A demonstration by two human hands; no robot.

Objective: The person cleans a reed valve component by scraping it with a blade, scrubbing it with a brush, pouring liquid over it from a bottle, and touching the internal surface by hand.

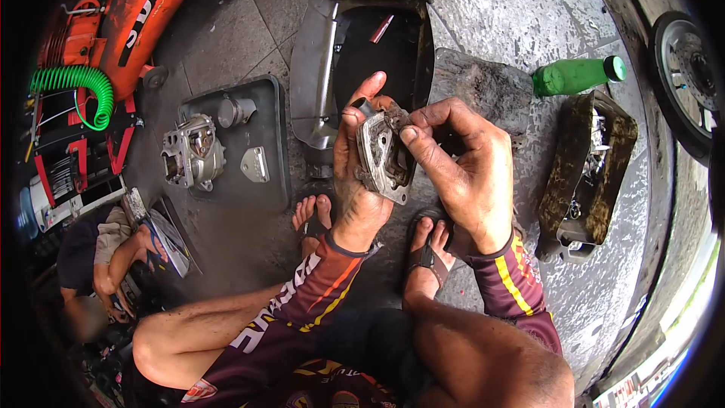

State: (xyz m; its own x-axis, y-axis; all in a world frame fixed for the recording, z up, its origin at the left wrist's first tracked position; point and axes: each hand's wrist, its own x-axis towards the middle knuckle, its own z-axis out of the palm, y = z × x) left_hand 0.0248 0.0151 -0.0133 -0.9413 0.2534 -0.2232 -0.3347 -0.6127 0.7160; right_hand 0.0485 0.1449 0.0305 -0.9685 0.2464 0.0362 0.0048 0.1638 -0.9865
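Observation:
A grimy metal engine part (381, 153) with a flat flange is held up in front of me, above my feet. My left hand (355, 170) wraps round its left side, with the thumb and fingers up near its top. At its upper right edge, my right hand (464, 162) is closed in a pinch between thumb and forefinger; whatever lies between those fingertips is too small to make out. Beyond both hands is a large black tray (311, 68) with a thin red and white item (382, 29) inside.
At the left, a dark tray (281, 128) bears an engine casing (195, 153), a piston (236, 112) and a metal plate (255, 165). To the right are a green bottle (570, 76) and a dirty bin of parts (557, 181). Another person (109, 257) sits at the lower left.

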